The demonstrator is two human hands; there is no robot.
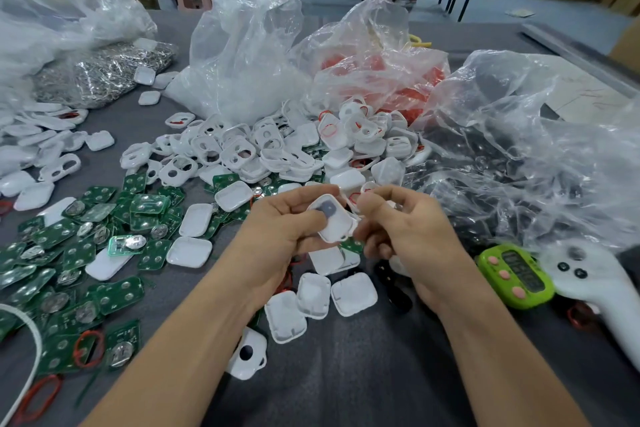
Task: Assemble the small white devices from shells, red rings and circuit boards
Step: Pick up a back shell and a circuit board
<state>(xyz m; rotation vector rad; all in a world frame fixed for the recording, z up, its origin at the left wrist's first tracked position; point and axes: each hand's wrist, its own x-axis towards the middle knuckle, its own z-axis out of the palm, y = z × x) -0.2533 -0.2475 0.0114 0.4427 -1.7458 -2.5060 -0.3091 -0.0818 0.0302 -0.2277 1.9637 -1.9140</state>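
Two hands, one white shell, held above the grey table. Left hand: wraps the shell, thumb pressed beside its dark pad. Right hand: curled fingers pinch the 3 o'clock rim. Red ring lies at its fingertips, hold unclear. Advice: seat the ring evenly, thumb steadying. Circuit boards at 9 o'clock; shell pile at 12.

Bright even light, soft wide-angle edges
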